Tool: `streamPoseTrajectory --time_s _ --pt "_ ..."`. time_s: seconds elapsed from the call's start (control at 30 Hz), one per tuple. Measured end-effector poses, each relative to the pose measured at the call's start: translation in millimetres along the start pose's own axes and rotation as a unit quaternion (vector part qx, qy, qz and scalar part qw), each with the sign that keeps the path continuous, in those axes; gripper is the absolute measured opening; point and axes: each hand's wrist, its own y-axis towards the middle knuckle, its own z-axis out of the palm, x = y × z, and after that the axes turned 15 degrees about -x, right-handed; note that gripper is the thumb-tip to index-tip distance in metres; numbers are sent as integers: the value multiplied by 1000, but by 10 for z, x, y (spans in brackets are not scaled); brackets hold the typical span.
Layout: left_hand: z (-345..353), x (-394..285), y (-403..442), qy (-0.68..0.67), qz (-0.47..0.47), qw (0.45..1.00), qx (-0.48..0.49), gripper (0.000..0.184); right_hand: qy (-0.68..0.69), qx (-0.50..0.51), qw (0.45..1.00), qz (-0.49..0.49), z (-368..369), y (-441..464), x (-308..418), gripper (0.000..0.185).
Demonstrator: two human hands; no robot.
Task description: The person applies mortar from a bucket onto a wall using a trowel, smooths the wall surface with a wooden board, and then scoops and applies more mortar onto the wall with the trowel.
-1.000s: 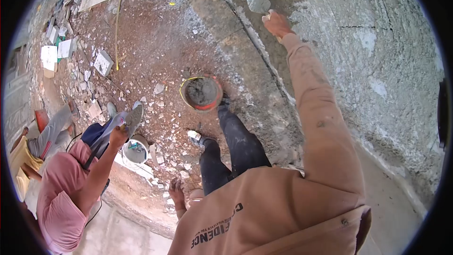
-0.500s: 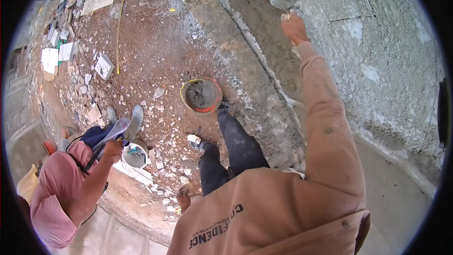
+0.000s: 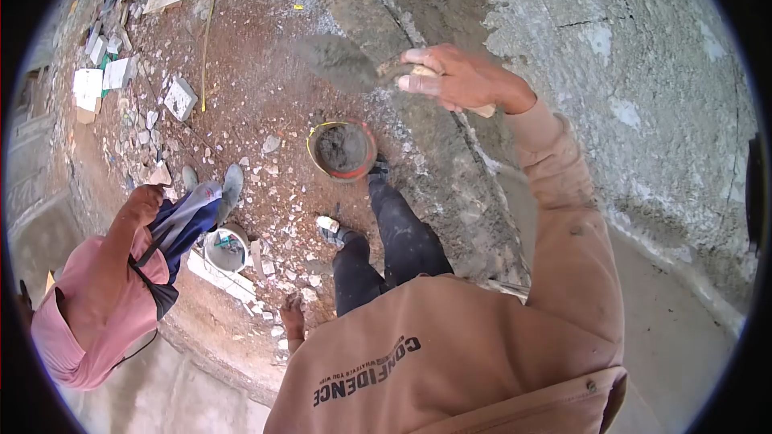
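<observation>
My right hand (image 3: 462,80) is wrapped round the handle of a trowel (image 3: 338,60), whose blade points left and is blurred, over the ground beside the wall. To its right rises the rough grey wall (image 3: 627,112), with a darker, wet-looking strip of mortar (image 3: 450,0). Below the trowel a round bucket (image 3: 343,150) with an orange and yellow rim holds grey mortar. My left hand (image 3: 293,313) hangs low beside my body, empty, with its fingers apart.
A person in a pink shirt (image 3: 104,297) is at the left, near a white bucket (image 3: 227,249) with things in it. Tile pieces (image 3: 180,100) and rubble lie across the reddish ground. A long yellow strip (image 3: 211,40) lies at the upper left.
My right hand has swung the trowel left and down, away from the wall to near the mortar bucket. The person in pink has moved a hand to the left. My left hand has shifted slightly left.
</observation>
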Motion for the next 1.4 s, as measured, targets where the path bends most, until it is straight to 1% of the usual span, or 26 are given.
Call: streamPoseTrajectory --time_s 0.1,0.13,0.17,0.2,0.23,0.27,0.3,0.33,0.37,0.5,0.57,0.63,0.67,0.7,0.77,0.8,0.83,0.87,0.93,1.07,1.17,1.27,1.3,1.33,1.37,1.4 --pt "25 -69 -28 21 31 999 -2 26 231 77 964 110 177 236 -335 64" --pt "2 168 151 21 48 999 4 28 224 142 956 129 100 420 -481 35" --pt "-22 327 272 23 64 998 10 29 257 153 940 165 22 708 -918 32" --pt "-33 156 121 40 65 997 28 31 290 164 921 202 -50 963 -1429 29" --pt "-96 284 131 69 80 994 13 30 259 -19 940 220 -139 1108 -1783 27" --pt "-186 481 190 99 96 990 -2 29 219 -201 926 231 -187 1097 -2006 26" --pt "-298 609 242 128 113 985 -16 29 247 -258 913 198 -357 865 -2030 25" --pt "-354 244 -73 5 -16 1000 21 32 271 -315 895 159 -561 637 -1792 25" --pt "-372 102 -152 -13 -40 999 26 32 246 -346 894 141 -599 331 -1384 24" --pt "-753 542 368 13 28 998 46 31 194 -419 879 119 36 -788 -393 25" --pt "-1022 547 637 10 57 997 59 31 208 -392 885 138 658 -1157 -228 27" --pt "-1294 423 891 7 86 993 74 31 218 -351 897 157 1444 -1336 -735 34" --pt "-1424 317 1024 7 103 991 81 30 190 -381 882 202 2026 -1392 -1093 33" --pt "-1546 165 1158 6 120 989 86 30 81 -357 911 191 2622 -1499 -1449 27" --pt "-1726 -223 1406 12 154 983 100 30 -83 -216 923 307 3676 -1999 -1395 31" --pt "-1781 -438 1493 17 169 980 109 30 -195 -65 934 293 4204 -2245 -1438 30" --pt "-1834 -729 1469 22 183 976 115 30 -173 105 920 335 4762 -2366 -1618 41" --pt "-1854 -977 1568 27 199 972 124 30 -168 98 918 346 5370 -2694 -1742 49" --pt "-1876 -1328 1823 41 216 967 132 30 -107 141 899 400 6057 -3038 -1583 49" --pt "-1683 -2105 2064 75 237 958 145 29 -31 151 871 466 6599 -2914 -1460 49" --pt "-1335 -2729 2189 116 244 951 152 29 -9 140 866 480 6664 -2330 -1511 49" --pt "-867 -3354 2293 152 230 948 160 29 -40 131 871 473 6754 -1485 -1877 50" --pt "-711 -3524 2351 167 220 947 162 28 -63 108 872 474 6820 -1205 -1946 50" --pt "-485 -3627 2444 175 213 946 171 28 -86 41 866 492 6068 -911 -1420 52" --pt "-209 -3711 2558 177 209 943 188 28 -159 -55 844 509 6651 -584 -2016 39" --pt "52 -3767 2706 178 216 937 209 29 -172 -101 836 510 6426 -327 -2031 38"
